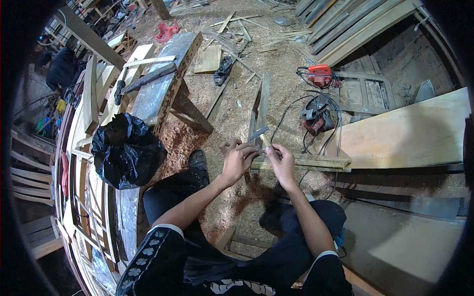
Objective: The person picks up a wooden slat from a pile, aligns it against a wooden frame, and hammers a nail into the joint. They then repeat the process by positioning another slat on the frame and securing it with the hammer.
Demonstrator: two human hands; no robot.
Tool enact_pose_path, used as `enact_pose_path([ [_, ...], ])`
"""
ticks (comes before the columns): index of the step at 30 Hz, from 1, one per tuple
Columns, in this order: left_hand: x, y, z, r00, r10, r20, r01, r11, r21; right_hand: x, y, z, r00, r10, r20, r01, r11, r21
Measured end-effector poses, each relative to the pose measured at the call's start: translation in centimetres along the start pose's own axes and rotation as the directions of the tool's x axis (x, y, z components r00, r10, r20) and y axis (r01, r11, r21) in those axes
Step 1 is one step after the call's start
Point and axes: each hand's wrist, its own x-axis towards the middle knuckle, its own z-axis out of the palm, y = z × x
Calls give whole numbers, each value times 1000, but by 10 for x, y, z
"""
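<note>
My right hand (282,166) is closed around the light wooden handle of a hammer (258,132), its dark metal head tilted up towards my left. Just beside it, my left hand (237,161) has its fingertips pinched together at the end of some wooden strips. Whatever those fingers hold is too small to make out. The pale strips (316,162) run off to the right under my right hand. Another pair of narrow wooden strips (264,98) extends away from me, beyond the hammer head.
On the left, a black plastic bag (127,150) sits by a worn bench (165,81). An orange power tool (320,75) and a corded tool (316,116) lie right, near a wide board (405,133). Shavings and offcuts cover the floor. A person (63,69) crouches far left.
</note>
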Motion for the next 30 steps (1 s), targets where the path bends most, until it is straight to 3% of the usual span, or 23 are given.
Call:
enact_pose_path([
  [4,1,-1,2,1000,7,-21,-6,1000,19,-1,-4,-2,999,31,12,-30,997,-72],
  [10,-1,-8,8,999,44,-32,-42,999,34,-7,-25,-8,997,-78,8,78,990,-119],
  [13,-1,-10,8,999,44,-31,-45,999,-28,-20,-55,-13,996,-69,61,83,960,-266],
  [15,-1,-7,5,997,69,-36,-68,997,44,-30,-64,-14,996,2,93,37,906,-423],
  [19,-2,-6,7,996,75,-40,-73,997,31,-40,-65,-25,974,-53,221,142,901,-409],
  [22,-3,-10,8,992,101,-78,-97,994,49,-49,-71,-28,968,-141,208,208,914,-349],
  [25,-3,-10,12,995,83,-56,-83,997,-5,-46,-44,-24,961,-135,240,235,856,-460],
  [30,-3,-6,7,991,106,-82,-102,993,54,-53,-58,-26,972,-96,216,179,895,-409],
])
